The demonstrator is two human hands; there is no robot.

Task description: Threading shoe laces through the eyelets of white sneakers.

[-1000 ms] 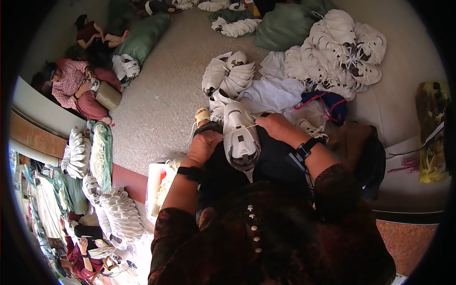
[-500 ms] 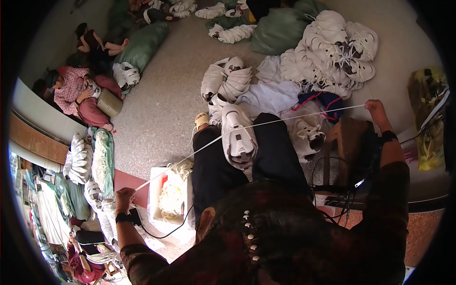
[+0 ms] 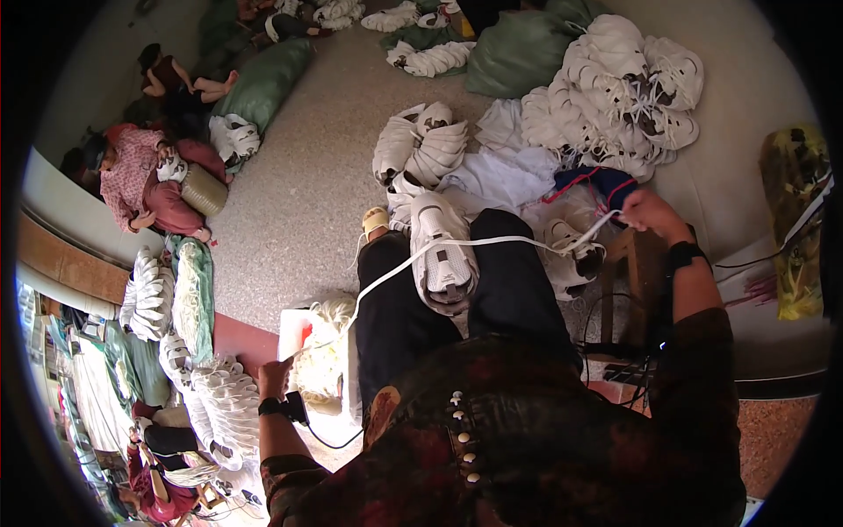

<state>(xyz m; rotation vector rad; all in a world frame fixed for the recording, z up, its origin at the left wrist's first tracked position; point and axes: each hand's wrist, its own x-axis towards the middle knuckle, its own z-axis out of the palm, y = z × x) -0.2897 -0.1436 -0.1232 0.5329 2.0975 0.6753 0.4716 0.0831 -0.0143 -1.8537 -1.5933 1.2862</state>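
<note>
The left hand [image 3: 275,379] is closed on one end of a white lace [image 3: 386,277], beside the left knee. The other end is grasped in the fingers of the right hand [image 3: 654,213], which is held out beyond the right knee. The lace is not pulled straight: it is bowed over the left thigh, carried across the shoe [image 3: 443,277] and bent upward near the right hand. Whether it is threaded through the shoe cannot be told. Dark bands are worn on both wrists.

The shoe, white with grey and dark parts, is held between the knees. Beside the left thigh a white box [image 3: 355,382] is filled with pale laces [image 3: 329,314]. To the right of the right knee another white shoe is seen, and near it a brown stool [image 3: 645,268] is placed.

Beyond the knees, white shoes are set in a ring [image 3: 421,145] on the floor [image 3: 299,167]. Next to it a white cloth [image 3: 514,171] is spread, with a dark blue cloth [image 3: 606,184] edged in red close by. Farther off, shoes are heaped in a pile [image 3: 623,97] by a green sack [image 3: 518,57]. At the left, a co-worker [image 3: 132,176] in a pink patterned top is seated by a tan container [image 3: 205,189].
</note>
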